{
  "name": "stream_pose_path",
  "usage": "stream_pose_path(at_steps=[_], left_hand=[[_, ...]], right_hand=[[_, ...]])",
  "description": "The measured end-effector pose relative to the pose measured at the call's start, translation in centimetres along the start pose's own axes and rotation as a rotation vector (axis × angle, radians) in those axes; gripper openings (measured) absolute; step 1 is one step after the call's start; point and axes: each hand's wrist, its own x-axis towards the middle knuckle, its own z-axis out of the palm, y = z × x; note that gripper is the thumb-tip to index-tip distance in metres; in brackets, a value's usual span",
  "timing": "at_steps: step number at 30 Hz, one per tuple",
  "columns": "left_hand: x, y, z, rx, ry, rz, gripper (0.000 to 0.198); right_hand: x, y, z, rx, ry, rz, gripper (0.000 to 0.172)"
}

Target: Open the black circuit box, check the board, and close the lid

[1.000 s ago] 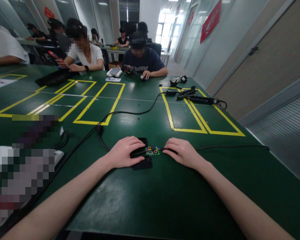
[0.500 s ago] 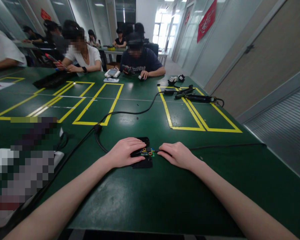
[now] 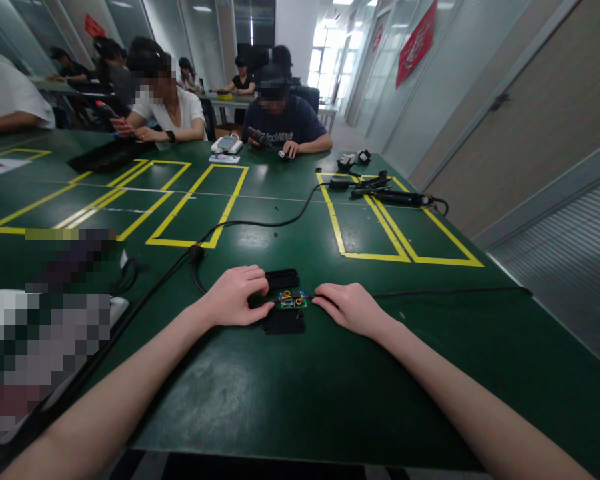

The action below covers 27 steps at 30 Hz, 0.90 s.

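A small green circuit board [image 3: 293,300] with copper-wound coils lies between my hands. One black casing half [image 3: 282,278] sits just beyond it, and another black casing half [image 3: 284,323] lies on the near side. My left hand [image 3: 236,297] is curled at the board's left end around the black cable there; its fingers partly hide that cable. On the other side, my right hand [image 3: 347,305] pinches the black cable [image 3: 445,292] close to where it meets the board. That cable runs off rightward across the table.
The green table [image 3: 260,400] carries yellow tape rectangles. A black cord [image 3: 260,225] leads to an adapter [image 3: 340,183] and black tools [image 3: 395,197] at the far right. Blurred-out items [image 3: 55,347] lie at left. A co-worker [image 3: 285,120] sits opposite, holding a dark tool.
My left hand has drawn back leftward off the board and casing, exposing more of both, and its fingers have curled in. My right hand keeps its pinch, almost unmoved.
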Motion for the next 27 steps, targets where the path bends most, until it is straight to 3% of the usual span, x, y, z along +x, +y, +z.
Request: stream_pose_path(at_steps=[6,16,21,27], left_hand=[[-0.4,-0.5,-0.2,-0.053,-0.083,-0.098,0.008],[-0.2,0.0,-1.1,-0.131,-0.153,-0.161,0.008],[-0.3,-0.1,-1.1,-0.272,-0.254,-0.235,0.008],[-0.4,-0.4,-0.7,-0.352,-0.277,-0.295,0.008]], right_hand=[[-0.2,-0.2,0.4,-0.038,0.105,-0.045,0.03],[0.4,-1.1,0.5,-0.033,0.021,-0.092,0.035],[0.6,-1.0,0.5,-0.026,0.001,-0.05,0.03],[0.6,-1.0,0.8,-0.021,0.009,0.017,0.025]])
